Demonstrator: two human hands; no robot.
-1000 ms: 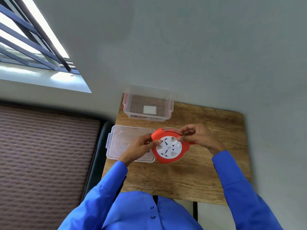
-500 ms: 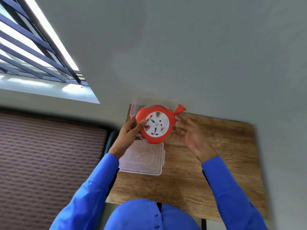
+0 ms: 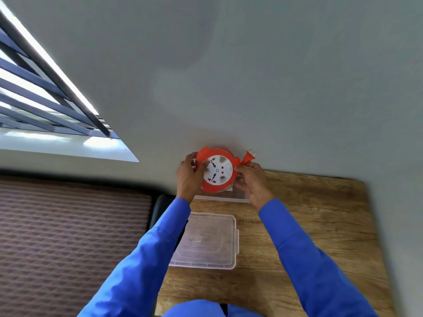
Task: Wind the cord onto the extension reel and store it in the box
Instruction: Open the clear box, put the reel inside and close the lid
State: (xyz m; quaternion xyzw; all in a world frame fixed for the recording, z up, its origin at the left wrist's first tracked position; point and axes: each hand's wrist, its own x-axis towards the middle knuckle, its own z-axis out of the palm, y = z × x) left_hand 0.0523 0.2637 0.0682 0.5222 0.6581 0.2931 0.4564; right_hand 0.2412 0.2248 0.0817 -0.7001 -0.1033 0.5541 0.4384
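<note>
An orange extension reel [image 3: 216, 172] with a white socket face sits at the far edge of the table, over the clear plastic box [image 3: 220, 199], which it mostly hides. My left hand [image 3: 188, 177] grips the reel's left side. On the reel's right side is my right hand [image 3: 250, 181], fingers against it. The orange plug [image 3: 248, 157] sticks out up and to the right, prongs showing. I cannot tell whether the reel rests inside the box or is held just above it.
The box's clear lid [image 3: 206, 242] lies flat on the wooden table [image 3: 320, 225], nearer to me. A grey wall rises right behind the box. A dark chair edge [image 3: 158, 209] and a patterned mat [image 3: 68, 236] lie left of the table.
Both hands carried the reel from over the lid away from me to the box at the wall. The plug now points up and right.
</note>
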